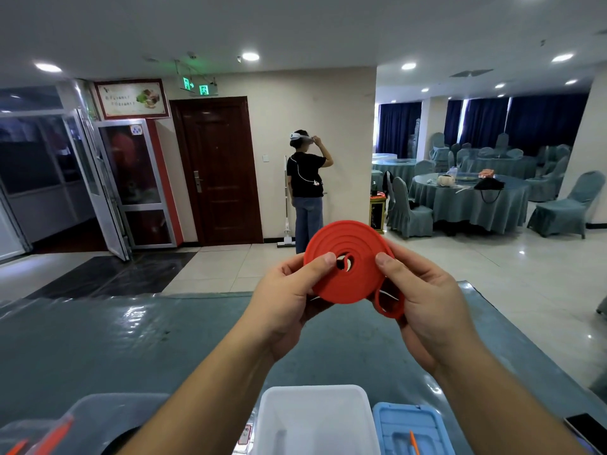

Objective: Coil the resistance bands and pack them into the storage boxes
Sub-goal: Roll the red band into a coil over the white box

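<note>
While the red resistance band point(348, 262) sits nearly fully wound at frame centre, held above the table point(98, 339), its tail loop hangs loose at lower right. Left hand point(289, 300) and right hand point(423, 297) both pinch the flat spiral. Packing into the white box point(315, 418), bottom centre, remains, by my judgement.

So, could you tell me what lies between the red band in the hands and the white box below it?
In the head view, only bare teal tabletop lies between the red band and the white box.
</note>
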`<state>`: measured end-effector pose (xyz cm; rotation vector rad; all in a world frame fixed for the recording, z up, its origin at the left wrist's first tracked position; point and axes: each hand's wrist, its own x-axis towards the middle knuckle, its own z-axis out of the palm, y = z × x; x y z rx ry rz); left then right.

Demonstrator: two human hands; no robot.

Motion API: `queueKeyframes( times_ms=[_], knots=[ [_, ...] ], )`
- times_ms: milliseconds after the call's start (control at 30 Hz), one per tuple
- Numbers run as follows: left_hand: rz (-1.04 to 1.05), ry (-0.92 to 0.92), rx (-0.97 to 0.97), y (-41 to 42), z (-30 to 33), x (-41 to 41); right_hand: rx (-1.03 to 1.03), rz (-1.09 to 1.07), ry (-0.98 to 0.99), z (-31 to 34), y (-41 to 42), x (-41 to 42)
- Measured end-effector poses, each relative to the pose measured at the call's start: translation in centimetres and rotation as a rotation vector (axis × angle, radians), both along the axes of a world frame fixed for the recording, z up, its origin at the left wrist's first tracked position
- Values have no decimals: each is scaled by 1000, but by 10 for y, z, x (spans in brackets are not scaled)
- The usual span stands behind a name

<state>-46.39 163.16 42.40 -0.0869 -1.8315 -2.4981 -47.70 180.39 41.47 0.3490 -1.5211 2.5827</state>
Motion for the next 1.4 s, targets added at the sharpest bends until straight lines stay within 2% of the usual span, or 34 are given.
queueKeyframes(
  times_ms=[200, 467, 667, 900, 1100, 1267, 1400],
  knots=[
    [-34, -69, -122, -10, 4, -3, 65, 22, -19, 1, 7, -3],
    [-6, 12, -66, 1, -6, 1, -24, -21, 0, -4, 2, -5],
    [-162, -64, -249, -17, 8, 1, 66, -26, -10, -9, 6, -5],
    [-24, 1, -58, -1, -3, -2, -87, -63, 2, -17, -9, -3],
    [-69, -58, -207, -17, 3, -7, -25, -42, -7, -20, -8, -4],
    [23, 42, -89, -12, -2, -6, -48, -69, 45, -20, -18, -4],
    [48, 48, -1, -2, -15, -4, -23, -101, 78, -26, -22, 2]
  ],
)
